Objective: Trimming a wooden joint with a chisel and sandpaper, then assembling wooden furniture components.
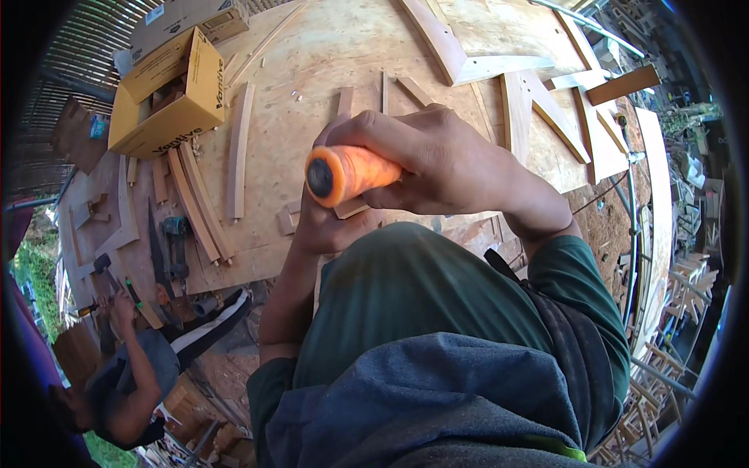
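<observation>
My right hand (437, 152) is wrapped round the thick orange handle (363, 171) of a tool. Its round black butt end points up toward me, and the hand hides the working end, so I cannot tell its kind. Just below it, my left hand (335, 230) is closed around a small piece of wood (351, 208), only a corner of which shows. Both hands are close together in front of my body, above the near part of the plywood table (289, 47).
An open cardboard box (168, 121) stands at the left among long wooden strips (242, 148). Joined wooden frame pieces (515, 117) lie at the right. A green power tool (175, 234) rests near the left front edge. At the lower left, a co-worker (136, 366) handles a hammer.
</observation>
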Demonstrator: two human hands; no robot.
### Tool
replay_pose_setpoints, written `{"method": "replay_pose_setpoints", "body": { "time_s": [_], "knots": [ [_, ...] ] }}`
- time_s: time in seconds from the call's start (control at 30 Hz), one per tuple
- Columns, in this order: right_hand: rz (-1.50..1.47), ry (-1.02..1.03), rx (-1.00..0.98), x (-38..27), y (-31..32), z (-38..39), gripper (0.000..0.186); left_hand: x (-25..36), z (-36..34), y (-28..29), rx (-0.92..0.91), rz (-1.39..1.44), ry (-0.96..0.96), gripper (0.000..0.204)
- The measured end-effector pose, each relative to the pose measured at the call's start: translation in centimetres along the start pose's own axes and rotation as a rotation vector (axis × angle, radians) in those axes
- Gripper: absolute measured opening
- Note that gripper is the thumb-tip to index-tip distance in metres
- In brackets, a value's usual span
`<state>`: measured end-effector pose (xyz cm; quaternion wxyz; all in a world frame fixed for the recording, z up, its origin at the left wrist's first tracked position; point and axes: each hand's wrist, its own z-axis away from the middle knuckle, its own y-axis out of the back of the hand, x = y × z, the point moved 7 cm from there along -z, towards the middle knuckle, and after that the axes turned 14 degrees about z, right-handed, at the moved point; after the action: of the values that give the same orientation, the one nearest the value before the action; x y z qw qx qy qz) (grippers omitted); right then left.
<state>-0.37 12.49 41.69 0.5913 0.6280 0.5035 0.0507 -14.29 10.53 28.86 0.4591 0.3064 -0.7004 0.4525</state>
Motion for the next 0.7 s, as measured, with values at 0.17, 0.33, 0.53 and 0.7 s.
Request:
{"method": "replay_pose_setpoints", "body": {
  "time_s": [0.17, 0.33, 0.53, 0.7],
  "knots": [
    [0.044, -0.044, 0.106, 1.6, 0.8, -0.2, 0.046, 0.6, -0.7, -2.2, -0.293, 0.211, 0.092, 0.096],
    [-0.144, -0.051, 0.28, 3.1, 2.2, 0.4, 0.034, 1.2, -1.8, -1.5, -0.155, 0.124, 0.056, 0.09],
    [-0.135, -0.246, 0.023, 0.2, 1.2, 1.5, 0.046, 0.8, -1.6, -1.8, -0.193, 0.138, 0.009, 0.077],
    [-0.134, -0.271, 0.047, 0.2, 0.8, 1.8, 0.048, 0.4, -1.5, -2.4, -0.212, 0.034, -0.071, 0.08]
  ]
}}
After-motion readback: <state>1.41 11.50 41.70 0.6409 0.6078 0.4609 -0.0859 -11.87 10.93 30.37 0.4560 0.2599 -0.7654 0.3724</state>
